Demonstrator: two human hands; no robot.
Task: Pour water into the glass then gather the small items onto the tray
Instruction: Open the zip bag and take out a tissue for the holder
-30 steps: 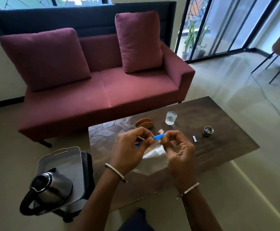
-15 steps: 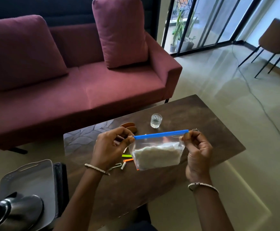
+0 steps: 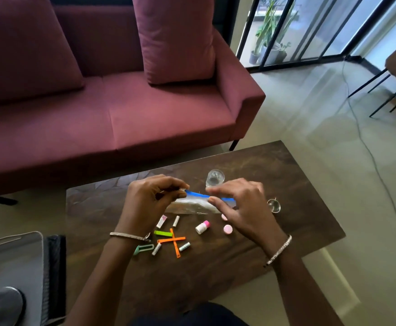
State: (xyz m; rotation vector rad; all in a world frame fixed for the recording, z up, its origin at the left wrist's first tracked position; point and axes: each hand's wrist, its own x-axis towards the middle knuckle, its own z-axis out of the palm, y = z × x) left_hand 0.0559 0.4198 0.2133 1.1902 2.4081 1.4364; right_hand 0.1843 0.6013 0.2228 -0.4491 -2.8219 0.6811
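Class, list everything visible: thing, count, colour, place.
table: one, dark brown, centre
sofa: one, maroon, behind table
cushions: two, maroon, on sofa
glass: one, clear, table's far side
zip bag: one, clear, blue seal, over table
orange strips: two, orange, crossed on table
green strip: one, green, beside them
pink discs: two, pink, table's right
small bottle: one, white, pink cap, on table
tray: one, grey, left of table
left grip: one, pinching bag seal
right grip: one, pinching bag seal
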